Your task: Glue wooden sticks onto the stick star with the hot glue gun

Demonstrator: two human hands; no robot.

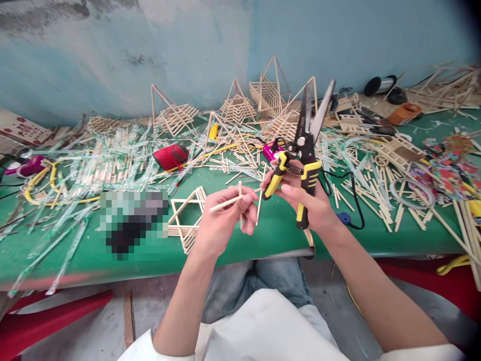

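Head view: green table (pixel 240 248) before a blue wall (pixel 210 45); left hand (pixel 218 223) pinches sticks (pixel 227 203), right hand (pixel 319 206) grips shears (pixel 307 146).

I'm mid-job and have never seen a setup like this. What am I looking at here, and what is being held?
There is no machine here, just a person's two bare hands, seen from a camera on their head looking forward and down. The left hand has thin sticks in its grip. The right hand holds scissors, blades apart. On the green table, a star-shaped frame lies beside the left hand. Farther back are a red bundle, scattered sticks and, near the wall, pointed wooden frames.
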